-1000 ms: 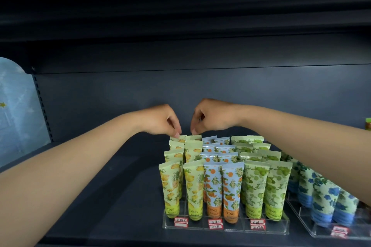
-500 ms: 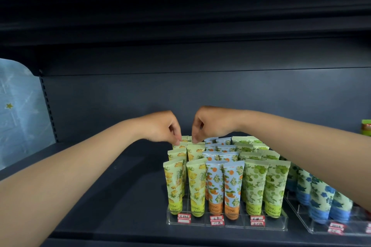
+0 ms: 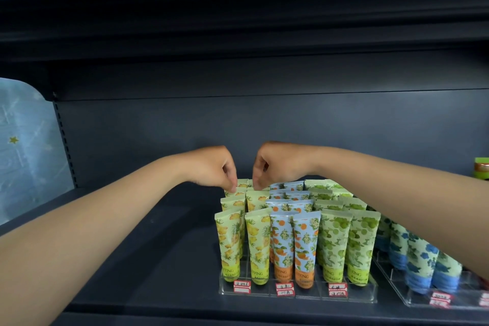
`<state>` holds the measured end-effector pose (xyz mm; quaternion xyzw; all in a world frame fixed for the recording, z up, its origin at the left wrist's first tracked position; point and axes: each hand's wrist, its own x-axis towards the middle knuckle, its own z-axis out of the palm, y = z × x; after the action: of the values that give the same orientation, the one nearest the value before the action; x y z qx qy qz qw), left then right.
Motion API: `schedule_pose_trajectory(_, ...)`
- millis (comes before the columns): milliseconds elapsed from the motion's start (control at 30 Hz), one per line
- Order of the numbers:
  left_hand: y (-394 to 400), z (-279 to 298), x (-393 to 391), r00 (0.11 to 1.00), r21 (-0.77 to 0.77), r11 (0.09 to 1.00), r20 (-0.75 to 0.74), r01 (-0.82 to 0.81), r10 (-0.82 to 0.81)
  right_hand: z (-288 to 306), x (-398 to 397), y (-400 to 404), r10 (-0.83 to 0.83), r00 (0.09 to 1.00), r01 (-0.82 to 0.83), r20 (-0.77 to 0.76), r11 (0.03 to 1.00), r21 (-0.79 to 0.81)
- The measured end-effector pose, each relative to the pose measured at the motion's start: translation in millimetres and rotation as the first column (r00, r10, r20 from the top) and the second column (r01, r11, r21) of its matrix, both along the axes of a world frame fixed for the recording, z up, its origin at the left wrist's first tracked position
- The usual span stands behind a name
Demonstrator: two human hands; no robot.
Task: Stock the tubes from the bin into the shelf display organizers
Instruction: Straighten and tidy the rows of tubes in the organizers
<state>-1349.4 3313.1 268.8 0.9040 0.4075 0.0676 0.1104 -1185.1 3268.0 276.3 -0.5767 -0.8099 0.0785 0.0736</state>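
A clear acrylic organizer (image 3: 296,296) on the dark shelf holds rows of upright tubes: yellow pineapple tubes (image 3: 230,243) on the left, blue orange-print tubes (image 3: 293,243) in the middle, green tubes (image 3: 346,243) on the right. My left hand (image 3: 211,166) and my right hand (image 3: 280,164) reach over the back of the yellow rows. Each hand's curled fingers pinch the top of a yellow tube (image 3: 242,184) in the rear row. The bin is out of view.
A second clear organizer (image 3: 444,299) with blue flower-print tubes (image 3: 420,264) stands at the right. A green jar (image 3: 481,170) sits at the far right edge. A pale blue starred sheet (image 3: 23,151) hangs at left. The shelf above (image 3: 238,34) hangs low.
Both hands have sunk a little lower onto the back yellow tubes and stay close together. The view has shifted slightly upward.
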Motion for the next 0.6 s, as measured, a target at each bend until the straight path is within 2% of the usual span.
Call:
schedule_pose_trajectory(333, -5, 2, -4, 0.999, -0.009, 1.000, 0.033, -0.013, 0.014, -1, -1, -1, -0.005, 1.000, 0.005, -0.013, 1.000, -0.006)
schedule_pose_trajectory(600, -11, 5, -11, 0.992, -0.058, 0.998, 0.123, -0.006, 0.013, 0, 0, -2, 0.000, 0.998, 0.002, -0.056, 1.000, 0.030)
